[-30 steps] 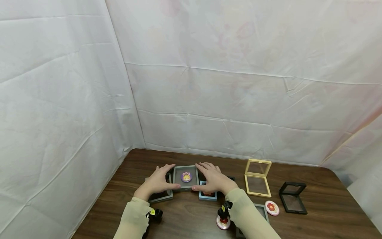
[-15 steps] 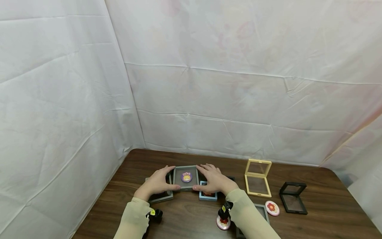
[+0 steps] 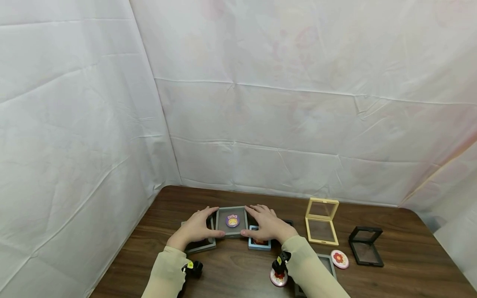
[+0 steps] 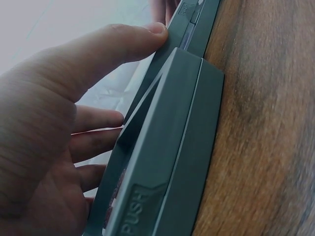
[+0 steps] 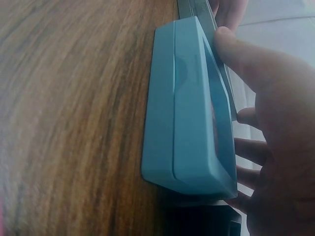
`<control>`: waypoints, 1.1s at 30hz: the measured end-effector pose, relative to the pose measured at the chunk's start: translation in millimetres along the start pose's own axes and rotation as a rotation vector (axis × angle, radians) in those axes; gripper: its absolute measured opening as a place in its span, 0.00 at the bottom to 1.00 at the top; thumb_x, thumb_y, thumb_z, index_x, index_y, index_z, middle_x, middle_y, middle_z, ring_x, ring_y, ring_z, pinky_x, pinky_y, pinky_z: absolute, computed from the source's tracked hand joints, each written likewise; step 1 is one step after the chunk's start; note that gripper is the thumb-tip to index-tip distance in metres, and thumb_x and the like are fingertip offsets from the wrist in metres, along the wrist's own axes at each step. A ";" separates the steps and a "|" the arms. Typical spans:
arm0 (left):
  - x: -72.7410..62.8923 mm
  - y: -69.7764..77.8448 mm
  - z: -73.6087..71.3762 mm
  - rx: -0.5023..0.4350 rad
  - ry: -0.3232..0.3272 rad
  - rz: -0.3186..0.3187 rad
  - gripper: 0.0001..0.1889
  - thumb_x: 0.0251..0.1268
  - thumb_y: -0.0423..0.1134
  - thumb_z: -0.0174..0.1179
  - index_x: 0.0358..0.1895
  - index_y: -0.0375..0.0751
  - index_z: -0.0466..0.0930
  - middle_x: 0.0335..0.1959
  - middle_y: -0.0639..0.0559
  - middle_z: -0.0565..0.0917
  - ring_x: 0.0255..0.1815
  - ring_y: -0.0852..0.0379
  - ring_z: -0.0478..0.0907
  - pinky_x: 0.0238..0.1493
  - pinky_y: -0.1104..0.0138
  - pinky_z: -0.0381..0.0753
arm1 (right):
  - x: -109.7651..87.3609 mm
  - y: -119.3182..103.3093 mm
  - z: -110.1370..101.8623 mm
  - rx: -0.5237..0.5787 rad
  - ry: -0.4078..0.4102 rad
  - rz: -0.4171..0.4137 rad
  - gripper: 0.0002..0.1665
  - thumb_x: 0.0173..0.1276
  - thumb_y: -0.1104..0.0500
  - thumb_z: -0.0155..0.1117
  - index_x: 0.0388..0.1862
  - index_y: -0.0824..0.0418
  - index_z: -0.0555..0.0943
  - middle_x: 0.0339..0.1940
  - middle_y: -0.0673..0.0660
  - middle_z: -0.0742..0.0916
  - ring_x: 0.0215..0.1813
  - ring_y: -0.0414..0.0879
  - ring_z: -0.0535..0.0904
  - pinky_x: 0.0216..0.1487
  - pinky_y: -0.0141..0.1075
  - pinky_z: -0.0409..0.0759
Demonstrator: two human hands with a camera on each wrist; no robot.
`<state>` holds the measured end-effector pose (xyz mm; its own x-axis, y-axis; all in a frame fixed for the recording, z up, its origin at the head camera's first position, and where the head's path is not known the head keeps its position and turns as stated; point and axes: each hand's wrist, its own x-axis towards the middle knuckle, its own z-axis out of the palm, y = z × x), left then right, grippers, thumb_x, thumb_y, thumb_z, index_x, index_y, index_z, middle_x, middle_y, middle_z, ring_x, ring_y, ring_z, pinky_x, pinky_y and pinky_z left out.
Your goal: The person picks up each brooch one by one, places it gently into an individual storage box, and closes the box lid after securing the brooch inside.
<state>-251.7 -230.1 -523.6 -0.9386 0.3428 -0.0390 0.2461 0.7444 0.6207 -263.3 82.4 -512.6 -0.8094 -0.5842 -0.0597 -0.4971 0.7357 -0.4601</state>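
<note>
A grey square display frame (image 3: 221, 223) with a clear film lies at the table's far middle. Within it shows a round purple badge (image 3: 232, 221) bearing a yellow cartoon figure. My left hand (image 3: 195, 227) holds the frame's left side, thumb at the near corner and index finger at the far one. Mirroring it, my right hand (image 3: 266, 223) holds the right side. Beneath the left palm is another grey frame (image 4: 187, 123), marked PUSH. A small light-blue frame (image 5: 189, 108) with something reddish inside sits beneath the right hand, partly hidden.
Behind the right hand a dark frame (image 3: 288, 222) peeks out. To the right stand an opened yellow frame (image 3: 322, 242) and an opened black frame (image 3: 367, 263). Flower badges (image 3: 339, 259) and a grey frame (image 3: 327, 262) lie near the right sleeve. White cloth (image 3: 261, 116) hangs behind the table.
The hands shift only slightly at the frame's corners between the first frame and now. The frame and badge stay in the same place.
</note>
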 end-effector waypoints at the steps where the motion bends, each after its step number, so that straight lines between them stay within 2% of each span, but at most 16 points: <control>1: 0.3 -0.5 0.0 -0.001 -0.002 0.000 0.55 0.57 0.65 0.81 0.83 0.40 0.69 0.82 0.28 0.67 0.84 0.26 0.61 0.81 0.32 0.57 | -0.1 0.0 -0.2 -0.001 0.000 -0.001 0.56 0.76 0.27 0.66 0.90 0.54 0.62 0.87 0.67 0.67 0.87 0.70 0.56 0.80 0.75 0.55; 13: 0.2 -2.6 -0.6 -0.003 -0.009 -0.011 0.55 0.57 0.66 0.81 0.84 0.43 0.69 0.83 0.30 0.66 0.85 0.26 0.58 0.81 0.31 0.56 | -0.3 -0.8 -1.4 0.003 0.002 0.003 0.55 0.76 0.28 0.67 0.90 0.53 0.62 0.87 0.65 0.68 0.87 0.70 0.57 0.79 0.76 0.55; 33: 0.5 -2.4 0.3 0.005 -0.013 -0.017 0.55 0.57 0.64 0.81 0.84 0.43 0.69 0.83 0.30 0.67 0.85 0.26 0.59 0.80 0.31 0.57 | 0.9 1.8 3.4 -0.012 0.000 0.014 0.56 0.75 0.26 0.66 0.91 0.52 0.62 0.87 0.64 0.68 0.87 0.68 0.57 0.80 0.74 0.57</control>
<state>-252.7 -231.5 -525.3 -0.9396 0.3370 -0.0598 0.2310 0.7532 0.6159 -263.8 82.0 -516.5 -0.8163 -0.5738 -0.0665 -0.4893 0.7480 -0.4484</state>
